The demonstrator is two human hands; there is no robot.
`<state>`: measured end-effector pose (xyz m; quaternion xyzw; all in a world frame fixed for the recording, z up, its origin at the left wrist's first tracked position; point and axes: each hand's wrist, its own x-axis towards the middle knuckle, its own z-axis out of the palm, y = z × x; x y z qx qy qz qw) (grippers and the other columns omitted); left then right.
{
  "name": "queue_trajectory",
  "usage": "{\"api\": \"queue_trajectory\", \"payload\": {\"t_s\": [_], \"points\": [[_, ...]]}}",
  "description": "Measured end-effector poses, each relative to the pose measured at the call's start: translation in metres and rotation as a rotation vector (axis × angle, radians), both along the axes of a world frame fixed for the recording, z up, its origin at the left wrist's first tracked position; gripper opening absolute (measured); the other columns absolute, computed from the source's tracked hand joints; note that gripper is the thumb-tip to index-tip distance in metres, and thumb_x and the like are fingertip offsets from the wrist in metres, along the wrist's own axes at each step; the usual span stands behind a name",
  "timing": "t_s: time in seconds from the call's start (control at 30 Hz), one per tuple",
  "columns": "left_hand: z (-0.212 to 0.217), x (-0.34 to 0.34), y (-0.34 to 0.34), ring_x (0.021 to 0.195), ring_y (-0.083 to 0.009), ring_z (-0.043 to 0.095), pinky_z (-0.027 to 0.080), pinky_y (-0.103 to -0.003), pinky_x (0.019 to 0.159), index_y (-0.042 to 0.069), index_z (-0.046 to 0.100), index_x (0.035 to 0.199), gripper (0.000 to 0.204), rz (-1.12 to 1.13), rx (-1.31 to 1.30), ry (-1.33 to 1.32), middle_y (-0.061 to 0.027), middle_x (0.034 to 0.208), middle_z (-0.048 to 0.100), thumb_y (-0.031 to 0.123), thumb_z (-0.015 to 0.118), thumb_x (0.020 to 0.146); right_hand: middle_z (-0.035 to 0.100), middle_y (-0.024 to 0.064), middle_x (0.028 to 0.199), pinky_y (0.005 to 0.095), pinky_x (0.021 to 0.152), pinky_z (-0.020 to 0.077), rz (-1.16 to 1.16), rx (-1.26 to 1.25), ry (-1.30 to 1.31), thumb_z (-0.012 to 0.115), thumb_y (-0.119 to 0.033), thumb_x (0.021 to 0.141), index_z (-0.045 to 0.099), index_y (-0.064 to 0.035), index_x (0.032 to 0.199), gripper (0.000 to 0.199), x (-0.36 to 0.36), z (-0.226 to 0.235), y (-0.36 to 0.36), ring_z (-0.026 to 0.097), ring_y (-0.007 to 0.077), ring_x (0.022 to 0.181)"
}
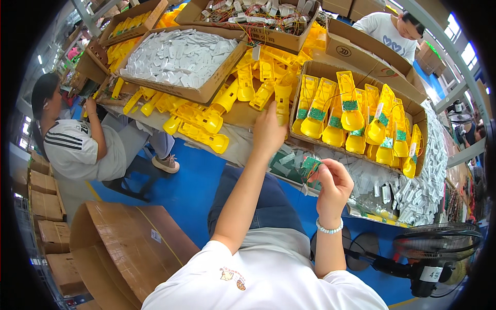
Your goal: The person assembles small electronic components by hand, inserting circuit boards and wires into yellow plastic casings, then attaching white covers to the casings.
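Fingers of the right hand (333, 185) pinch a green circuit board (311, 165); at eleven o'clock, the left hand (268, 132) grips a yellow plastic housing (282, 101).

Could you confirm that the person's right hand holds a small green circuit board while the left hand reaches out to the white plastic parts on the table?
Not quite: the head view shows the left hand reaching to the yellow plastic housings, not white parts. The right hand does hold a small green circuit board.
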<state>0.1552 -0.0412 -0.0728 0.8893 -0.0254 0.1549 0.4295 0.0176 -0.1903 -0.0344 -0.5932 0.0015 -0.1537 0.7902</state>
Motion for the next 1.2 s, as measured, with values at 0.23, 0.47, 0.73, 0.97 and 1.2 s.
{"api": "queue_trajectory", "payload": {"t_s": [0.23,0.47,0.73,0.97,1.2], "points": [[0.04,-0.027,0.063,0.09,-0.0346,0.062,0.049,-0.039,0.085,-0.004,0.061,0.112,0.048,-0.038,0.094,-0.356,-0.0191,0.096,0.063,0.013,0.072,0.069,0.058,0.0058,0.099,0.0236,0.076,0.0448,0.147,-0.183,-0.054,0.056,0.003,0.087,0.056,0.0013,0.092,0.005,0.004,0.026,-0.009,0.057,0.0116,0.088],[0.127,-0.068,0.135,0.091,-0.0158,0.063,0.05,-0.029,0.083,0.001,0.062,0.115,0.048,-0.642,-0.427,0.031,-0.0077,0.094,0.065,0.006,0.074,0.069,0.057,0.0119,0.117,0.0312,0.093,0.0439,0.458,-0.765,-0.51,0.055,0.002,0.084,0.054,-0.0018,0.094,0.01,0.045,0.069,0.009,0.055,0.02,0.109],[0.125,-0.088,0.126,0.094,-0.0171,0.063,0.051,-0.029,0.083,0.003,0.046,0.134,0.057,-0.543,-0.758,-0.01,-0.0116,0.102,0.065,0.013,0.069,0.082,0.062,0.0093,0.112,0.0264,0.086,0.049,0.833,-0.136,-0.055,0.053,0.0,0.092,0.054,0.0028,0.096,0.005,0.022,0.051,0.069,0.058,0.0097,0.093],[0.065,-0.129,0.088,0.115,-0.0191,0.056,0.045,-0.031,0.097,0.0,0.041,0.136,0.045,-0.367,-1.172,-0.151,-0.0126,0.128,0.054,0.01,0.054,0.094,0.063,0.0037,0.1,0.0206,0.074,0.0465,0.569,-0.003,-0.029,0.056,-0.002,0.092,0.056,0.0018,0.1,0.008,0.013,0.032,0.091,0.055,0.0051,0.085],[0.052,-0.146,0.08,0.124,-0.0238,0.05,0.043,-0.034,0.102,-0.003,0.055,0.123,0.03,-0.286,-1.218,-0.253,-0.0172,0.141,0.044,-0.002,0.046,0.094,0.063,0.0036,0.099,0.0187,0.071,0.0451,0.56,0.095,0.081,0.056,-0.005,0.093,0.057,0.0033,0.101,0.012,0.01,0.029,0.093,0.055,0.005,0.082]]}}
